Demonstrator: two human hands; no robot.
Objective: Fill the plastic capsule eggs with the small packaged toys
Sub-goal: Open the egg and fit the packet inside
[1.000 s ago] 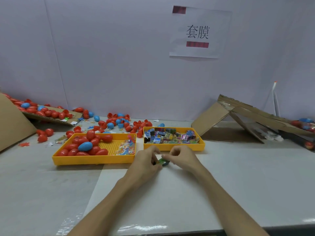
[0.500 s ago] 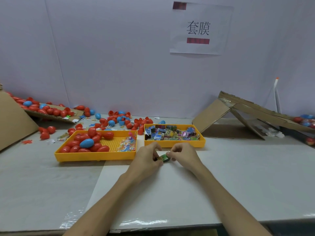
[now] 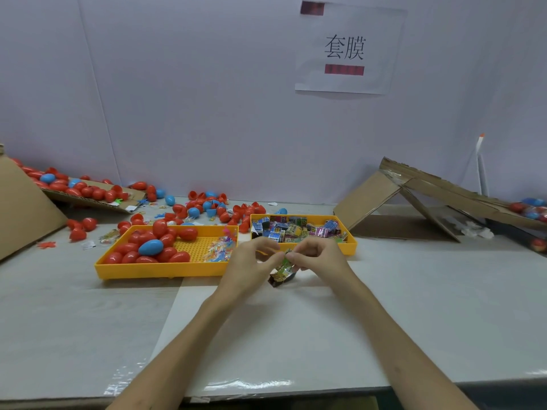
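Because the tabletop (image 3: 414, 306) carries egg tray (image 3: 159, 269) and toy tray (image 3: 352, 232) side by side within reach, left hand (image 3: 248, 267) and right hand (image 3: 319, 258) meet just in front. Both grips pinch one packaged toy (image 3: 282, 267), likely prepping it for the capsule eggs (image 3: 151, 247).

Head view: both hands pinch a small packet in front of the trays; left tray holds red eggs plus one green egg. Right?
One slip: the head view shows the odd egg in the left tray is blue, not green. The rest stands: the left hand and right hand both pinch the small packet in front of the trays, and the other eggs are red.
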